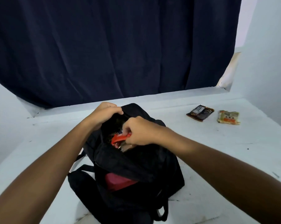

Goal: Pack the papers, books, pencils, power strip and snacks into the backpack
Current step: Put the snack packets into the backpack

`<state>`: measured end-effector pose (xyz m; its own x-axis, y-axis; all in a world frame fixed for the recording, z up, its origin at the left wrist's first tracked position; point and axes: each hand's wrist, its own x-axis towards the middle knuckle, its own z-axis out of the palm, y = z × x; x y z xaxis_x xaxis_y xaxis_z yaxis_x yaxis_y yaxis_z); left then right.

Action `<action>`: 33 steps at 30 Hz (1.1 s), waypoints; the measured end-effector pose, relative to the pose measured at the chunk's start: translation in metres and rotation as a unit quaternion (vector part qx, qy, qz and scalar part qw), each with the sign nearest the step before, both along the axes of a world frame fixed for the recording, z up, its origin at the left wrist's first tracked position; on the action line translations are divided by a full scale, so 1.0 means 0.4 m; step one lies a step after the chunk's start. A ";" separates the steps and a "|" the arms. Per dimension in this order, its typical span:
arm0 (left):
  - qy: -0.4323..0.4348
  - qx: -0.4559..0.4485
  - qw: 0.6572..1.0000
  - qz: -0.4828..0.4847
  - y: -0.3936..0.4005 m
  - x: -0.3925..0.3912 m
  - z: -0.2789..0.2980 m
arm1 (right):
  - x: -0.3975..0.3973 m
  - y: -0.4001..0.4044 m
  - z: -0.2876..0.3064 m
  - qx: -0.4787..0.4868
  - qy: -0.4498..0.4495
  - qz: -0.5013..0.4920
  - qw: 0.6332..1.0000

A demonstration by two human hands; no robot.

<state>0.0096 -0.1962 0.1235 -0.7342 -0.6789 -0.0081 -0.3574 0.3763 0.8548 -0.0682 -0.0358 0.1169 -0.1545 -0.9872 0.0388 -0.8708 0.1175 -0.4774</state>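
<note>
- Backpack [136, 172], black, is lying on the white tabletop [217, 151] in the head view, its top opening facing away from the person and gaping wide; judged to be laid this way so that both hands can work at the mouth.
- Left hand [104, 113] is gripping the far rim of the opening, fingers curled over the fabric and pulling it up and back; this looks meant to hold the mouth open for loading.
- Right hand [140, 131] is hovering over the opening, fingers curled tight and pinching a red snack wrapper [119, 138]; the wrapper's free end is pointing down into the dark interior, so the step in hand is judged to be feeding this snack in.
- Something pale is showing just under the right hand, inside the bag; too dim to name.
- Lower front pocket is standing partly open, with a dark red item [118, 181] showing inside it; I cannot tell what it is.
- Two more snacks are waiting well apart from the bag, toward the far right of the tabletop: a dark brown packet [200, 113] and, just beside it, a yellow packet [228, 117]. Both lie flat and untouched, so the packing is judged unfinished.
- Dark blue curtain [112, 46] is hanging behind the tabletop.
</note>
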 end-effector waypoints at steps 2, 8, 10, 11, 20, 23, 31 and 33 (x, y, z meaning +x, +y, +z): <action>0.013 0.016 1.000 0.011 0.000 -0.001 0.004 | 0.021 -0.052 -0.046 -0.032 0.099 -0.010 0.995; 0.008 0.002 1.000 -0.016 -0.010 0.005 0.009 | 0.019 -0.162 -0.126 -0.069 0.168 0.032 0.983; 0.014 -0.019 1.000 -0.008 -0.005 0.000 0.007 | 0.011 -0.175 -0.139 -0.061 0.201 0.036 0.977; 0.020 -0.025 0.999 -0.006 0.000 -0.003 0.006 | 0.010 -0.180 -0.141 -0.058 0.231 0.037 0.971; 0.037 -0.053 0.998 0.002 -0.013 -0.020 -0.011 | -0.057 -0.113 -0.026 0.065 -0.042 0.170 0.982; 0.038 -0.056 0.998 0.009 -0.015 -0.035 -0.020 | -0.175 -0.054 0.037 0.097 -0.282 0.147 0.943; 0.018 -0.028 0.998 0.056 -0.027 -0.048 -0.039 | -0.673 -0.018 -0.245 0.118 0.044 -0.306 0.944; 0.015 -0.023 0.998 0.063 -0.026 -0.048 -0.040 | -0.719 0.018 -0.314 0.163 0.086 -0.337 0.923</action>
<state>-0.0095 -0.2065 0.1076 -0.6423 -0.7651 0.0459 -0.3798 0.3697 0.8480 -0.3559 -0.0287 -0.0085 -0.7576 -0.6322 -0.1626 -0.6064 0.7738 -0.1829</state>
